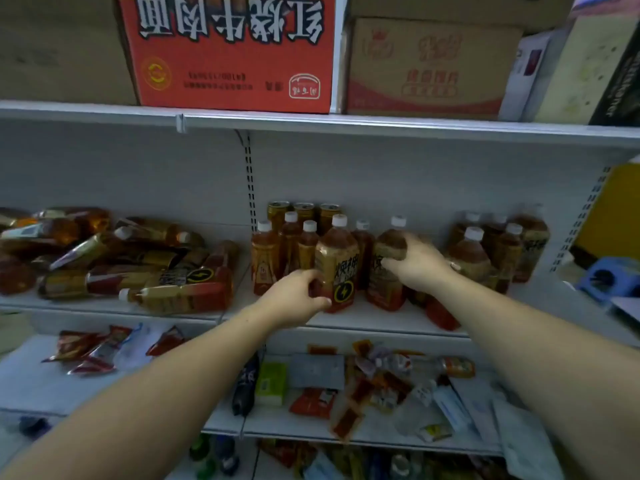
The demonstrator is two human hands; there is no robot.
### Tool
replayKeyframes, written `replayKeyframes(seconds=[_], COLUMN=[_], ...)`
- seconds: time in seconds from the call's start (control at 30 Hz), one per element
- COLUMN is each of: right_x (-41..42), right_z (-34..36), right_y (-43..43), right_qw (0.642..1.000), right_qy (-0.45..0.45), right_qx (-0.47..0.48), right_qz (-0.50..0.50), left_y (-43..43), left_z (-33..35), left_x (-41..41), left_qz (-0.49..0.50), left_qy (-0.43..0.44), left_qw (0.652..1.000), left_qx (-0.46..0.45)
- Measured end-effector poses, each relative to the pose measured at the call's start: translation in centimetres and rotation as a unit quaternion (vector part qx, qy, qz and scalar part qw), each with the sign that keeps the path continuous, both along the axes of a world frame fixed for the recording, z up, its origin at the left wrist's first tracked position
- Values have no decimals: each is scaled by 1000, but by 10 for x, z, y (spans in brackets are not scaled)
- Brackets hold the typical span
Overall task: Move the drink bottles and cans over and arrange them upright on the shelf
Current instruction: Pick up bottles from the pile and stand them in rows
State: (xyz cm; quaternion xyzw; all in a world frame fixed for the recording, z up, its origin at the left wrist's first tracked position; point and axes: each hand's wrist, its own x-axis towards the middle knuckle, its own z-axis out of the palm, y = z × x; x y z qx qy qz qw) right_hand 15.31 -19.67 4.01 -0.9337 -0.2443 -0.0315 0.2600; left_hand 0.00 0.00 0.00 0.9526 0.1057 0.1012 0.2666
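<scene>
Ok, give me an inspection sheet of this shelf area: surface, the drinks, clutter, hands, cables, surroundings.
Surface: white metal shelf, middle tier, two bays.
Job's things: brown drink bottles with white caps stand upright in the right bay, gold cans behind them; a pile of like bottles lies on its side in the left bay.
Clutter: loose red snack packets on the tier below.
Hands: left hand grips the front bottle with the lightning-bolt label; right hand grips the neighbouring bottle near its shoulder.
Cables: nothing seen.
Surroundings: red cardboard carton and brown boxes on the top tier; blue plastic stool at right.
</scene>
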Motion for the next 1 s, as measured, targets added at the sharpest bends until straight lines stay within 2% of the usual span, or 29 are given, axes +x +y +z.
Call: replayKeyframes(seconds=[0.13, 0.37, 0.5, 0.73, 0.87, 1.0], right_x=[30, 75, 88, 98, 92, 74], right_z=[-8, -27, -38, -57, -60, -70], right_y=[10, 20, 25, 26, 16, 9], right_qw=[999, 996, 991, 992, 987, 973], right_qy=[1, 40, 66, 16, 39, 63], right_qx=[28, 77, 115, 123, 127, 182], right_qz=[-34, -11, 6, 38, 93, 125], left_y=[12, 10, 6, -4, -7, -6], left_z=[2, -13, -21, -34, -29, -30], left_x=[42, 99, 117, 119, 101, 79], left_qz=[8, 67, 121, 172, 134, 85], left_qy=[-60, -69, -64, -110, -143, -108], left_qw=[997, 993, 989, 979, 978, 979], left_qx=[-39, -68, -49, -14, -65, -150])
